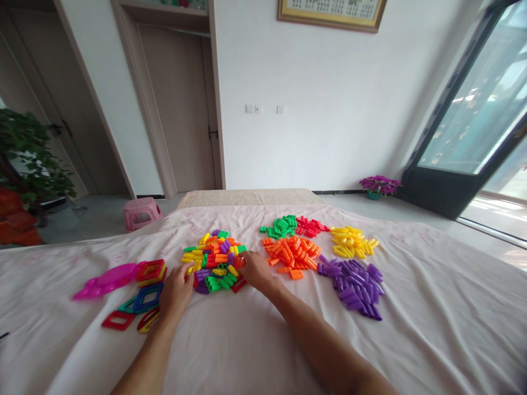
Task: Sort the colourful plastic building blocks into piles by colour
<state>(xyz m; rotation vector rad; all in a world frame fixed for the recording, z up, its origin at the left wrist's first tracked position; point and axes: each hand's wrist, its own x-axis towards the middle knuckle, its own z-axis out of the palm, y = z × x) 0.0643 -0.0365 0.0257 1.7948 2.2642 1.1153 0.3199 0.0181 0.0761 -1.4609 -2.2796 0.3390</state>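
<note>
A mixed pile of coloured plastic pieces [218, 260] lies on the cloth between my hands. My left hand [177, 289] is at the pile's left edge, its fingertips by yellow and purple pieces; what it holds, if anything, is too small to tell. At the right edge, my right hand [256, 271] has its fingers bent against red or orange pieces, partly hidden. Single-colour heaps lie to the right: green [284, 226], red [310, 226], orange [291, 253], yellow [353, 242] and purple [357, 287].
Left of my left hand lie flat frame-shaped pieces [149, 297] and a pink plastic item [110, 278]. The wrinkled cloth [428, 307] covers the surface. Beyond it stand a pink stool [142, 214] and purple flowers [380, 185].
</note>
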